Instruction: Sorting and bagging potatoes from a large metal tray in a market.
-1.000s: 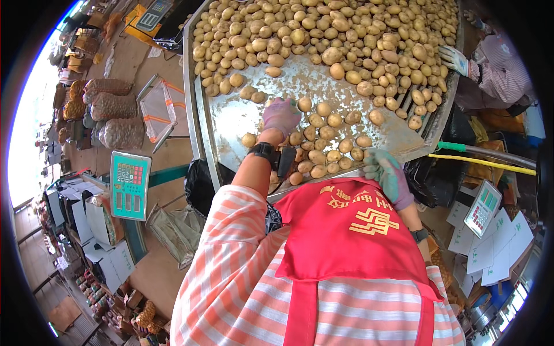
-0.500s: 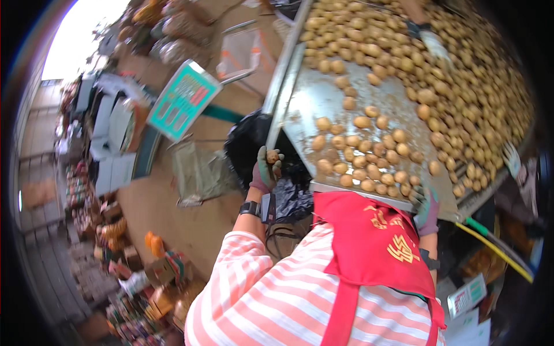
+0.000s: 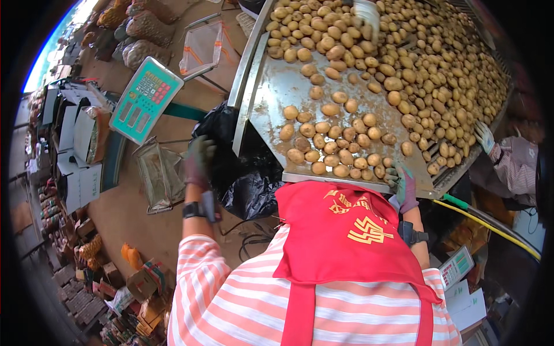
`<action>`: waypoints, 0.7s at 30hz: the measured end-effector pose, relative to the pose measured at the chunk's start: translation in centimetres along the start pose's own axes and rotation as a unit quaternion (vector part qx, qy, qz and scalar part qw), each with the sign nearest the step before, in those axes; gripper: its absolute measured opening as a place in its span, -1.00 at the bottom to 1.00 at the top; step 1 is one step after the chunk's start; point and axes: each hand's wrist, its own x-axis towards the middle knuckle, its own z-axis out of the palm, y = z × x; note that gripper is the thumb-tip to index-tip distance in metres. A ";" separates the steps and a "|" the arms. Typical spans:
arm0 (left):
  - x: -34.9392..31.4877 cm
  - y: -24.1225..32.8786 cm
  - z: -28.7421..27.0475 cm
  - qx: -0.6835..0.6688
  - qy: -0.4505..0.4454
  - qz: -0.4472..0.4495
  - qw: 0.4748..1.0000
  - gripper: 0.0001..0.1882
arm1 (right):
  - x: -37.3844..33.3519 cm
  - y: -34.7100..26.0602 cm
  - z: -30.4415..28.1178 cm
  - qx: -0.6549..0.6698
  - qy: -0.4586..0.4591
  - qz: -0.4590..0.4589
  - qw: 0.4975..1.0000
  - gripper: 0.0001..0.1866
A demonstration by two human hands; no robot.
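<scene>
My left hand [image 3: 198,161], in a grey and purplish glove, is raised beside the black plastic bag [image 3: 248,193] left of the metal tray. Motion smears its fingers, and no potato shows in it. My right hand [image 3: 404,183], gloved alike, rests at the tray's near right edge with its fingers apart, beside the nearest potatoes. A loose group of potatoes [image 3: 345,155] lies on the near part of the metal tray [image 3: 277,81]. Farther right spreads a large heap of potatoes [image 3: 450,75].
Another person's white-gloved hand [image 3: 366,16] reaches into the heap at the far side. A second gloved hand [image 3: 485,137] lies at the heap's right edge. A green scale display [image 3: 145,99] stands at left. A yellow hose [image 3: 490,225] runs at the lower right.
My left hand has moved left, away from the tray; the potato it held no longer shows. The co-worker's hand in the heap has shifted. The whole view has turned slightly.
</scene>
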 end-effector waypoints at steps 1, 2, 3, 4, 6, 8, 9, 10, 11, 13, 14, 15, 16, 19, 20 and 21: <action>-0.5 3.0 3.5 -0.334 -0.052 -0.177 0.924 -0.73 | 0.2 0.2 -0.4 0.008 -0.014 0.001 1.000 -0.71; -1.7 6.4 6.2 -0.268 -0.113 -0.182 0.939 -0.70 | 0.3 0.2 -0.7 0.011 -0.009 0.000 1.000 -0.71; -2.4 6.9 9.0 -0.207 -0.179 -0.165 0.948 -0.67 | 0.3 0.1 -0.7 0.010 -0.018 0.005 1.000 -0.71; -3.2 7.2 11.7 -0.064 -0.207 -0.056 0.975 -0.60 | 0.3 0.0 -0.8 0.008 -0.025 0.009 1.000 -0.70; -4.5 8.1 15.8 0.182 -0.235 0.062 0.953 -0.31 | -0.4 -0.8 0.0 0.009 -0.027 0.010 1.000 -0.70; -5.5 11.7 17.2 0.293 -0.290 0.030 0.911 -0.22 | -0.5 -1.4 0.1 -0.005 -0.045 0.030 0.999 -0.68; -5.6 11.9 17.8 0.293 -0.290 0.030 0.911 -0.22 | -0.1 -1.1 -0.4 0.001 -0.068 0.037 0.997 -0.67; -5.5 12.0 18.5 0.280 -0.279 0.004 0.918 -0.22 | -0.1 -1.3 -0.8 0.001 -0.069 0.037 0.997 -0.67; -5.6 12.0 18.8 0.269 -0.266 -0.025 0.925 -0.23 | -0.3 -1.7 -0.5 0.000 -0.084 0.048 0.995 -0.67; -5.5 10.6 20.1 0.305 -0.239 -0.001 0.922 -0.22 | 0.0 -2.0 -0.6 -0.003 -0.099 0.079 0.992 -0.66; -5.7 10.6 20.3 0.340 -0.215 0.023 0.915 -0.22 | 0.0 -2.0 -0.6 -0.002 -0.102 0.081 0.991 -0.66; -6.1 10.6 20.7 0.343 -0.213 0.021 0.914 -0.22 | -0.1 -2.3 -0.5 -0.008 -0.108 0.087 0.990 -0.62; -6.6 10.8 21.2 0.344 -0.179 0.043 0.921 -0.25 | -0.1 -2.4 -0.5 -0.015 -0.114 0.093 0.989 -0.59; -7.2 10.7 21.9 0.338 -0.136 0.068 0.929 -0.30 | 0.2 -2.4 -0.8 -0.008 -0.124 0.104 0.987 -0.60; -7.2 10.8 22.1 0.327 -0.131 0.073 0.933 -0.32 | 0.2 -2.3 -1.0 -0.007 -0.126 0.106 0.986 -0.60; -6.9 10.8 22.1 0.329 -0.130 0.071 0.933 -0.32 | 0.2 -2.2 -1.2 0.000 -0.136 0.098 0.986 -0.59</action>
